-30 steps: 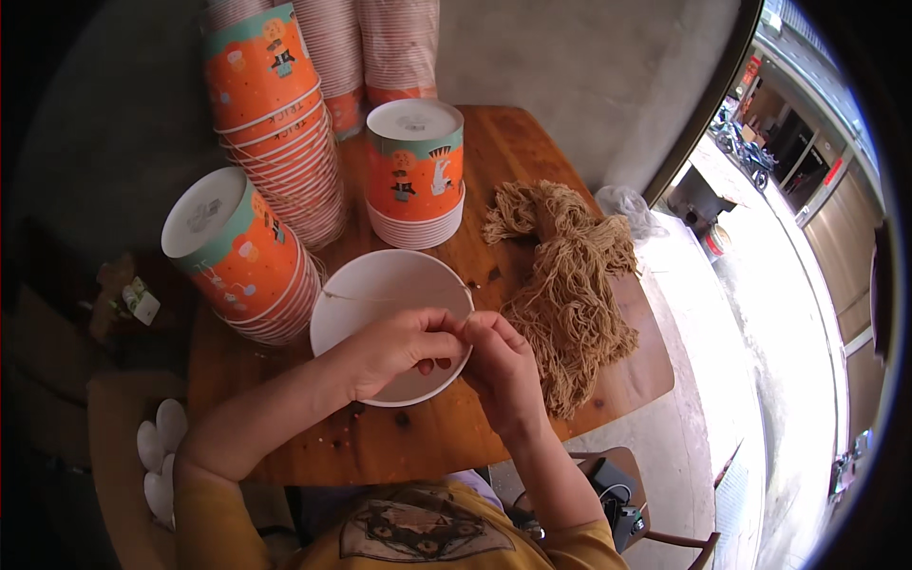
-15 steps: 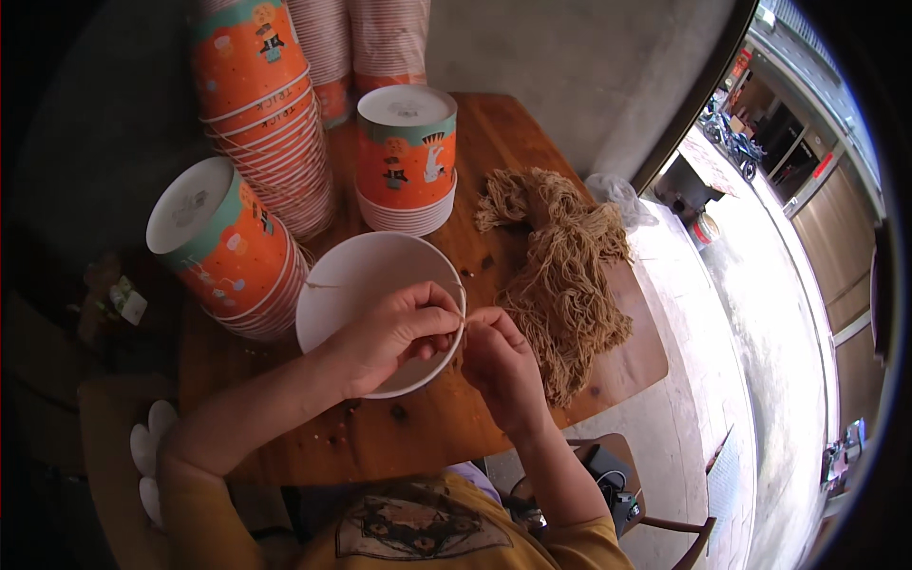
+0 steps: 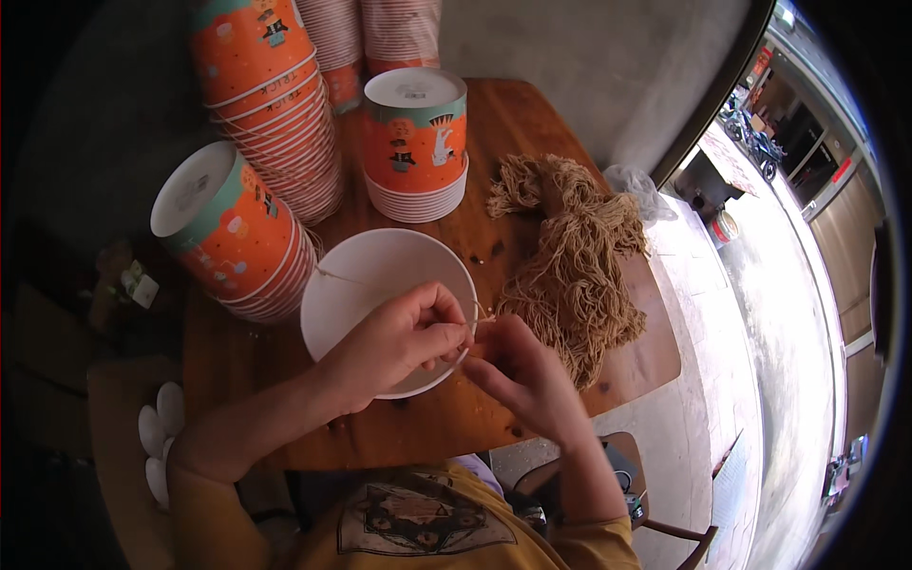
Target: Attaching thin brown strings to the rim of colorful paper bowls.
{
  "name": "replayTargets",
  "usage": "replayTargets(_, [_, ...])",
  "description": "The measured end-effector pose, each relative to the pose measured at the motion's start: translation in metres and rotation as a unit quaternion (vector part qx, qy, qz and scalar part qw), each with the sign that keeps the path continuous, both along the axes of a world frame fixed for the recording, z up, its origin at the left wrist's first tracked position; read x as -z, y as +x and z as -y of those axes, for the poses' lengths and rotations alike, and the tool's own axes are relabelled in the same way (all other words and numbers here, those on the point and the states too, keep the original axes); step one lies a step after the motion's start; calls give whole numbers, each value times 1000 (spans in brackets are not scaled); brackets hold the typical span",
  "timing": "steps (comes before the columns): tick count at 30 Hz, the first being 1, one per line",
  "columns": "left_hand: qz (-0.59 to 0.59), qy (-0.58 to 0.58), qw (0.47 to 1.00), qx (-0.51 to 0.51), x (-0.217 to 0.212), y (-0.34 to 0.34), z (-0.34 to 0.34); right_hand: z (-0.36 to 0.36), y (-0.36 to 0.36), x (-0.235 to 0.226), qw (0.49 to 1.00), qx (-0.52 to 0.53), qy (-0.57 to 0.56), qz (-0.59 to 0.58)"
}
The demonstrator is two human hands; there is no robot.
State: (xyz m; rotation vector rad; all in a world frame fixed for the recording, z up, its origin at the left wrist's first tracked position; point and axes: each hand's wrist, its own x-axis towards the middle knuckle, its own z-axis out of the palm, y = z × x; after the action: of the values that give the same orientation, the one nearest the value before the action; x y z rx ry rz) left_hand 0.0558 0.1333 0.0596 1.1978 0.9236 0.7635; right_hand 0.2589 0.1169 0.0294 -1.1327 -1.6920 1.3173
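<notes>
- Yellow shirt with a printed graphic at the bottom edge; both forearms come up from it.
- Right hand over the near tabletop edge, fingers pinched shut on a thin tan string at the bowl's right rim.
- Left hand lies over the near-right part of the white paper bowl, fingers closed on the same string, fingertips touching the right hand's.
- String runs from the pinch across the bowl's opening to its far-left rim; it looks taut.
- Bowl sits upright, open side up, middle of the wooden tabletop.
- Bundle of tan strings lies just right of the bowl, reaching toward the right edge.
- Tipped stack of orange printed bowls left of the white bowl, bottoms facing the camera.
- Short upside-down stack just behind the white bowl.
- Tall stacks at the far-left, more behind them.
- Clear plastic bag beyond the bundle, off the far-right corner.
</notes>
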Motion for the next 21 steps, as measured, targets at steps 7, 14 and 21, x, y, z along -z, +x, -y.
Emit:
replayTargets(7, [-49, 20, 999, 7, 5, 6, -2, -24, 20, -63, 915, -163, 310, 201])
replayTargets(14, [-88, 64, 994, -6, 2, 6, 1, -54, 5, -45, 954, -146, 241, 101])
replayTargets(21, [-34, -55, 997, 49, -1, 3, -3, -42, 6, -14, 990, -35, 140, -7])
